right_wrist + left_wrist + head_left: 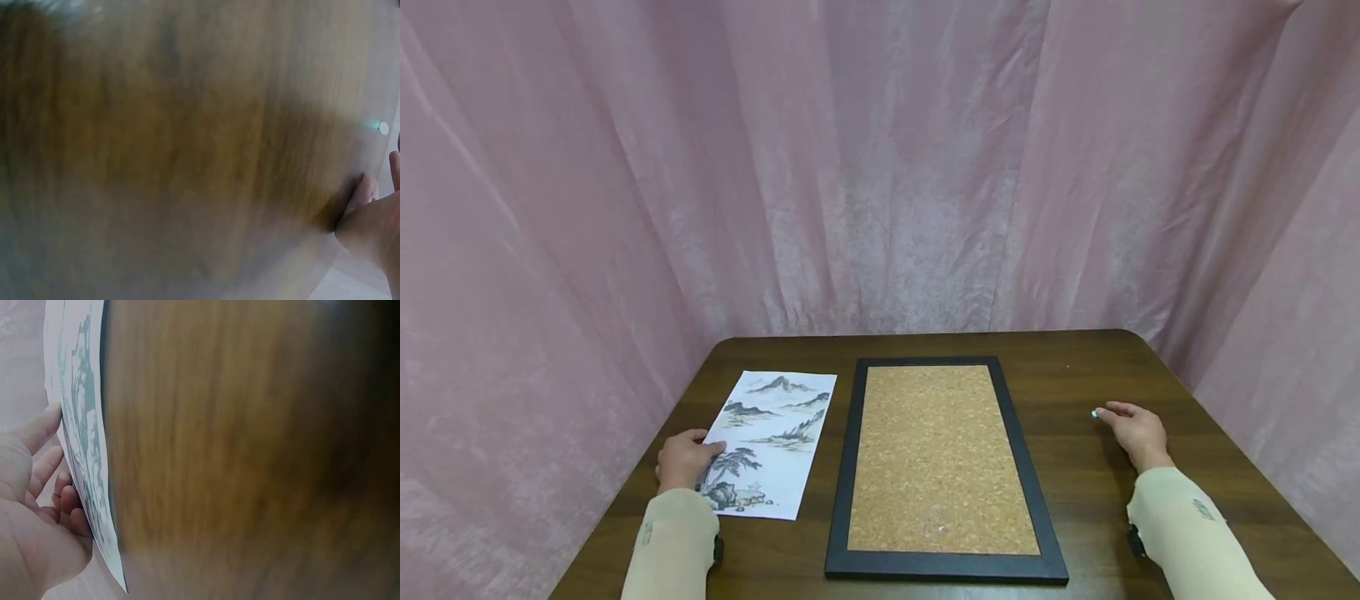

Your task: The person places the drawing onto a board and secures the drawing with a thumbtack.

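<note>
My left hand (682,461) grips the left edge of a white sheet of paper (805,467) printed with mountains and a tree. Seen from the left wrist, the thumb and fingers lie along the sheet's edge (94,462). Over on the right side of the table, my right hand (1138,432) bends its fingers loosely towards a tiny white and teal piece (1094,414), which shows right at the fingertips. From the right wrist this small round piece (384,128) stands out just beyond the fingers (362,190), most of the hand being cut off.
Between the hands lies a cork board (936,458) in a black frame (947,568). All of this is on a dark brown wooden table (1075,500) with rounded far corners. Pink curtains (887,167) hang behind the table and along both sides.
</note>
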Available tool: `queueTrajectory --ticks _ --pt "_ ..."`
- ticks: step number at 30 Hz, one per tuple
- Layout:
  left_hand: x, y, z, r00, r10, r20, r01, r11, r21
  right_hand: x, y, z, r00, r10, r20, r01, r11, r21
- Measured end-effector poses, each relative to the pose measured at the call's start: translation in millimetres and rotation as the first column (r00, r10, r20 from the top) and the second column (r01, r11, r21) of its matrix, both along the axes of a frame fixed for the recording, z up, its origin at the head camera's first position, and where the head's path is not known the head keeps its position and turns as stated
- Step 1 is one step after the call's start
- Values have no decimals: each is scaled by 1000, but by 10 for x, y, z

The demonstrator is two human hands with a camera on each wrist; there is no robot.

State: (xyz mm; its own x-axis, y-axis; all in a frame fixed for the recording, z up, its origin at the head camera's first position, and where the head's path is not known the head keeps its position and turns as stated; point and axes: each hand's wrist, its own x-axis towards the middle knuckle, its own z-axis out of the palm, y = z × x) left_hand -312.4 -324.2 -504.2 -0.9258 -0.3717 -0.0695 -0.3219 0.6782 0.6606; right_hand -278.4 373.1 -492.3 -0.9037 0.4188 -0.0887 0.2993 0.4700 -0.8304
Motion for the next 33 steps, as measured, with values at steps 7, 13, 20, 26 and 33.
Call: queueTrajectory --ticks 7,13,20,26,33 --pt "-19 5 -12 1000 8 0 -8 1000 13 -89 -2 -65 1000 -14 16 12 989 146" --pt "-22 22 -18 1000 -21 2 21 1000 -17 -135 -25 -94 999 -34 30 28 981 194" --pt "-29 64 -41 1000 3 -18 -3 1000 -13 -151 -56 -106 999 -46 25 38 966 257" --pt "-24 82 -8 1000 1 -8 -1 1000 -4 -134 -63 -93 999 -49 20 42 960 276" --pt "-78 27 4 1000 -12 9 12 1000 -10 -134 -71 -81 999 -49 23 41 958 283"
